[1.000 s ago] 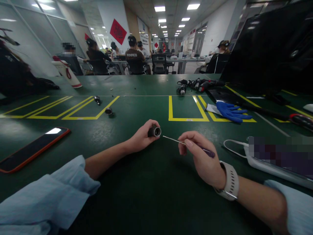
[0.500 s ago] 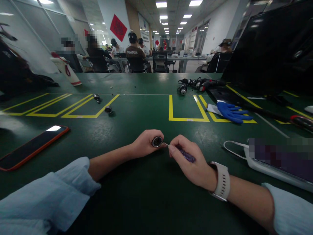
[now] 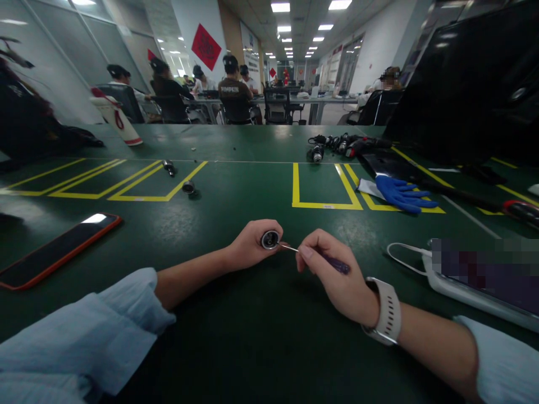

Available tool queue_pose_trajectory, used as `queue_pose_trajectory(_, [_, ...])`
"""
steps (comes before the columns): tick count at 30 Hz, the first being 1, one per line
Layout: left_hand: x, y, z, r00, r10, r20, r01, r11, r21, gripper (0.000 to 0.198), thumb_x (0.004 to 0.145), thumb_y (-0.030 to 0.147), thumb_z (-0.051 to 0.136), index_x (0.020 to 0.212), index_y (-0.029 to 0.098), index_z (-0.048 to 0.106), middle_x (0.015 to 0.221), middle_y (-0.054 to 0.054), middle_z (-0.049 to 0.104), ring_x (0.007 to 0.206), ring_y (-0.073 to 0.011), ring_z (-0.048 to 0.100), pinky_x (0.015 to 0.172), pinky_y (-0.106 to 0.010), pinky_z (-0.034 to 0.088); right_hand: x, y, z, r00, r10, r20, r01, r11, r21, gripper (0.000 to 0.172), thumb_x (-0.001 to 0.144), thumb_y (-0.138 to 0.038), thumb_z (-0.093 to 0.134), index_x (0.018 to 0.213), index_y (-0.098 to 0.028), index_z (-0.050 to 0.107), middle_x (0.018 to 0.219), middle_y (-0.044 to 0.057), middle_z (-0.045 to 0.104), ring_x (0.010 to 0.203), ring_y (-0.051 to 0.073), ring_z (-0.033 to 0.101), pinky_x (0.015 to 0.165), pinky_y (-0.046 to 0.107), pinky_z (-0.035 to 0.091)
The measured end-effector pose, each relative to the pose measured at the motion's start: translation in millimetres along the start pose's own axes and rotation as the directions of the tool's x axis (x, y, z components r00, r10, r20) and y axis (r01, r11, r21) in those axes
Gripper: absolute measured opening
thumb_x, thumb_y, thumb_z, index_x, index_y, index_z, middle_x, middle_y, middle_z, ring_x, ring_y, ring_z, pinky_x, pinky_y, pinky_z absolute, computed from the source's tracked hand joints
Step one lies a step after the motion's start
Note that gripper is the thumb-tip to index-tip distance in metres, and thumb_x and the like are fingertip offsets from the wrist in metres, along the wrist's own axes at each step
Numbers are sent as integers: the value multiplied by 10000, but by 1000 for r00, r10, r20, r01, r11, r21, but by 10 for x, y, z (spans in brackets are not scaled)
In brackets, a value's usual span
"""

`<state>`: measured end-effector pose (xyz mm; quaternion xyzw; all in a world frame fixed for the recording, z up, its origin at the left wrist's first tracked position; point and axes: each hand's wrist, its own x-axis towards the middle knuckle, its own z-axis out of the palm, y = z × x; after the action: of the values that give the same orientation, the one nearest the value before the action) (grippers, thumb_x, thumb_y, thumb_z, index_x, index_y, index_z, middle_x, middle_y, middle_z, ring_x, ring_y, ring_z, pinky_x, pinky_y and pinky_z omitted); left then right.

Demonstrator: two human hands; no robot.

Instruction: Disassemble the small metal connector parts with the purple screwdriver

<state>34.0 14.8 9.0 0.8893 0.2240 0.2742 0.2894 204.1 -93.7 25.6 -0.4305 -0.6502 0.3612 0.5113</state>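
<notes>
My left hand (image 3: pixel 249 244) is closed around a small round metal part (image 3: pixel 269 240), its open, ringed end turned toward me. The rest of that part is hidden in my palm. In my right hand (image 3: pixel 330 275) is a small screwdriver (image 3: pixel 338 265) with a dark purple handle, gripped between thumb and fingers. Its thin shaft points left and its tip lies at the rim of the metal part; whether it goes inside I cannot tell. Farther off on the green table, a metal ring-shaped piece (image 3: pixel 188 187) and a small metal connector (image 3: pixel 169 167) lie near the yellow tape.
An orange-cased phone (image 3: pixel 59 249) lies at left, a white device with a cable loop (image 3: pixel 426 269) at right. Beyond are a blue glove (image 3: pixel 402 193), dark cabled metal parts (image 3: pixel 318 152) and a white cup (image 3: pixel 117 118). Several people sit at desks behind.
My right hand has moved slightly right, drawing the screwdriver back so that more of its shaft shows. My left hand stays nearly still, with the metal part's opening facing me a little more.
</notes>
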Motion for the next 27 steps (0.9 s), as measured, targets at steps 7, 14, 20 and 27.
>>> queue_pose_trajectory(7, [-9, 12, -7, 1000, -9, 6, 9, 1000, -9, 166, 755, 238, 613, 663, 162, 497, 646, 25, 506, 597, -99, 476, 566, -220, 374, -18, -17, 44, 997, 23, 68, -22, 1000, -4, 162, 916, -223, 457, 787, -186, 548, 720, -8, 542, 624, 115, 499, 583, 258, 414])
queue_pose_trajectory(14, [9, -51, -10, 989, 144, -10, -143, 985, 94, 136, 766, 263, 639, 756, 170, 541, 817, -30, 602, 810, -165, 554, 767, -307, 406, -26, 27, 57, 998, 22, 50, -22, 1000, -14, 161, 921, -233, 459, 810, -180, 564, 757, 1, 558, 666, 118, 519, 619, 265, 424])
queue_pose_trajectory(20, [-22, -30, -12, 996, 54, -65, -29, 944, 329, 200, 741, 343, 665, 821, 178, 585, 913, -52, 560, 832, -193, 527, 707, -315, 404, -37, -19, 57, 999, 22, 50, -19, 997, -75, 153, 910, -213, 463, 797, -178, 561, 703, -16, 533, 622, 111, 506, 586, 257, 413])
queue_pose_trajectory(27, [-68, 62, 38, 993, -40, -113, 65, 971, 228, 159, 741, 231, 655, 870, 177, 581, 842, -18, 587, 783, -164, 562, 674, -290, 441, -11, -33, 31, 999, 12, 39, -8, 994, -111, 146, 898, -198, 468, 781, -181, 553, 702, -12, 540, 622, 114, 514, 580, 260, 416])
